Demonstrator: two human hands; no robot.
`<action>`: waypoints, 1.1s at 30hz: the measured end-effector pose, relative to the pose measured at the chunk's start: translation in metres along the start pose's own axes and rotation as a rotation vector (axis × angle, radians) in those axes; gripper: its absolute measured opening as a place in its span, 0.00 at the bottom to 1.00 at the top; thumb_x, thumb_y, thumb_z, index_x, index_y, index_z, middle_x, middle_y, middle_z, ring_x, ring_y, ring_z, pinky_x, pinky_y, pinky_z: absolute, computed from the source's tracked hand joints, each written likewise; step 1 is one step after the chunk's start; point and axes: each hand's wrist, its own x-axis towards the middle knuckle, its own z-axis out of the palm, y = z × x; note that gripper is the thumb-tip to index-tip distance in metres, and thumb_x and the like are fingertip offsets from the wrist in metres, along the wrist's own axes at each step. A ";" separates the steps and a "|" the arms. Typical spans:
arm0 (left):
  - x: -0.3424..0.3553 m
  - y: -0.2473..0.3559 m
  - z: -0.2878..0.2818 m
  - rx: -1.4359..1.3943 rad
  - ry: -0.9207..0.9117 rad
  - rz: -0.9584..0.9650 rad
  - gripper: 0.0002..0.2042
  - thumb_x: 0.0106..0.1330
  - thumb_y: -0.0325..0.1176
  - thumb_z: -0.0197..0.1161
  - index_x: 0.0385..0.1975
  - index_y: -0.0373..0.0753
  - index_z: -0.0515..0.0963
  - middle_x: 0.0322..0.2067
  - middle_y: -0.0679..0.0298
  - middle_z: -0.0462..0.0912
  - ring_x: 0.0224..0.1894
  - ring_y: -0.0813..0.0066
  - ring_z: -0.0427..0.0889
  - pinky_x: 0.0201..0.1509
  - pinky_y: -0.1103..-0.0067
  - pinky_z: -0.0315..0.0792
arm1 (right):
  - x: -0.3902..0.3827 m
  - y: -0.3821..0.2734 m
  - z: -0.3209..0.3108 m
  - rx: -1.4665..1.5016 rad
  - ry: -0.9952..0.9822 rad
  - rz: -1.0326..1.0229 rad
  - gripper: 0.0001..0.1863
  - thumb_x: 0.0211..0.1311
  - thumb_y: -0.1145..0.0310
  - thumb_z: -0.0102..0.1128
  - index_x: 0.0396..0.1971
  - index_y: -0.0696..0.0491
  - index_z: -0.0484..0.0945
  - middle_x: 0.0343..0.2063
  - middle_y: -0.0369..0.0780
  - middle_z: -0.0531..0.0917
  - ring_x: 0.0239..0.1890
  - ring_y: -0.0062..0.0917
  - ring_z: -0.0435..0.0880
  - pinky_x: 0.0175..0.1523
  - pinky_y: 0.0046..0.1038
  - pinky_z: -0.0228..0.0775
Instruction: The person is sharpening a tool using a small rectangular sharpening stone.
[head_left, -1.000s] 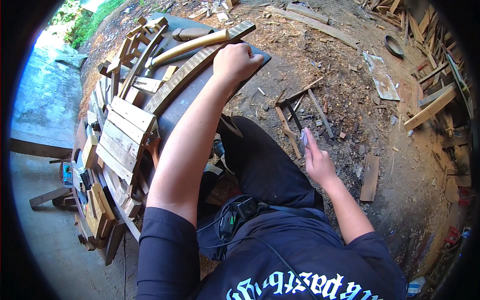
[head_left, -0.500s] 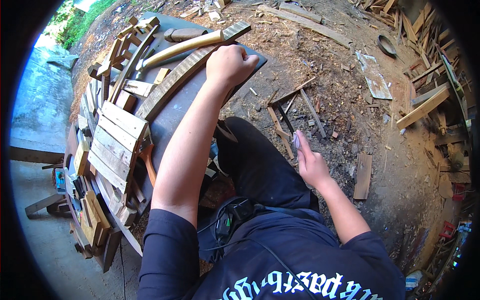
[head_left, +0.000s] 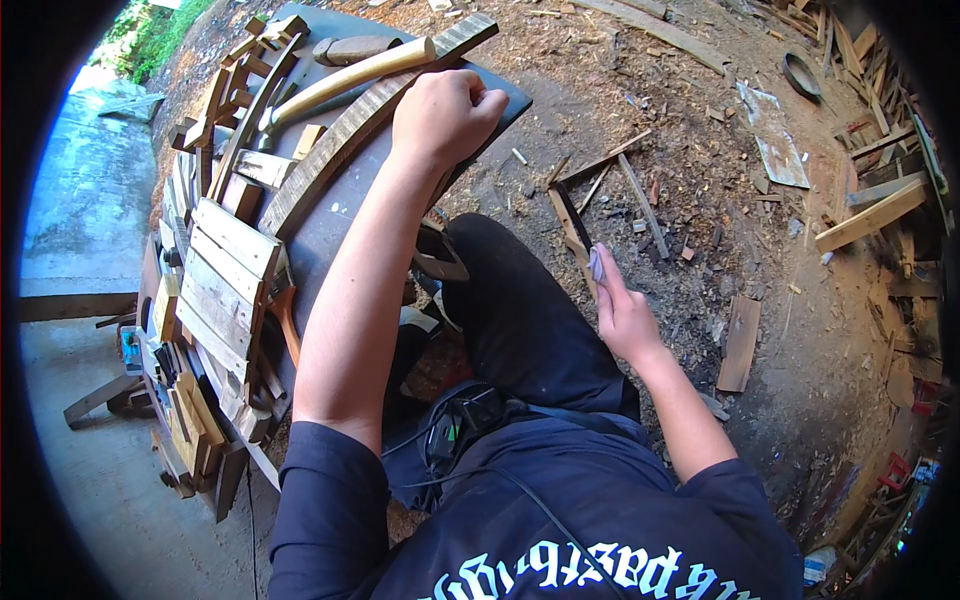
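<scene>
My left hand [head_left: 450, 115] is closed in a fist at the corner of the dark tabletop [head_left: 355, 165], beside a long wooden strip [head_left: 365, 125]. Whatever it grips, if anything, is hidden beneath the fingers. Low on the right, my right hand [head_left: 630, 318] is wrapped around a tool with a long dark blade [head_left: 576, 222] and a pale, purplish grip. The blade points up and away over the littered ground. On the table past the strip lie a hammer with a light wooden handle [head_left: 355, 75] and a short brown wooden piece [head_left: 357, 50].
A slatted wooden panel [head_left: 222, 280] and stacked offcuts [head_left: 190, 430] crowd the table's left side. An orange-brown handle [head_left: 286, 318] sticks out beside the panel. Wood scraps and a loose board [head_left: 740, 345] litter the ground at right. A scrap pile [head_left: 895, 190] stands beyond, near a dark pan [head_left: 801, 77].
The view has shifted a little, so the table and ground sit differently in it. Both hands stay closed in about the same places, the left at the table corner, the right on the tool.
</scene>
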 end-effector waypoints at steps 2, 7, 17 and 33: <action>0.000 -0.002 -0.001 -0.021 0.027 0.051 0.16 0.60 0.44 0.64 0.31 0.35 0.87 0.25 0.49 0.86 0.32 0.52 0.88 0.42 0.66 0.80 | 0.003 0.004 0.001 0.011 0.001 0.013 0.36 0.71 0.73 0.51 0.77 0.47 0.53 0.31 0.59 0.85 0.33 0.57 0.85 0.37 0.56 0.76; 0.000 -0.003 -0.001 -0.056 0.034 0.056 0.15 0.61 0.41 0.64 0.31 0.34 0.87 0.25 0.49 0.85 0.31 0.53 0.88 0.41 0.67 0.79 | 0.008 0.009 0.004 0.042 -0.018 0.041 0.35 0.72 0.72 0.50 0.77 0.45 0.54 0.41 0.59 0.85 0.38 0.58 0.85 0.40 0.57 0.78; -0.004 -0.004 -0.008 -0.051 0.002 -0.006 0.17 0.59 0.43 0.66 0.27 0.32 0.85 0.20 0.55 0.85 0.25 0.67 0.85 0.35 0.72 0.78 | 0.011 0.023 0.009 0.093 -0.048 0.073 0.34 0.72 0.72 0.49 0.77 0.44 0.55 0.45 0.60 0.84 0.38 0.60 0.84 0.42 0.57 0.79; -0.006 0.003 -0.001 0.051 -0.029 -0.080 0.20 0.60 0.50 0.62 0.28 0.36 0.86 0.24 0.52 0.85 0.31 0.55 0.85 0.41 0.65 0.77 | 0.008 0.019 0.011 0.096 0.044 -0.014 0.35 0.72 0.73 0.49 0.77 0.44 0.55 0.42 0.59 0.85 0.39 0.59 0.84 0.42 0.58 0.78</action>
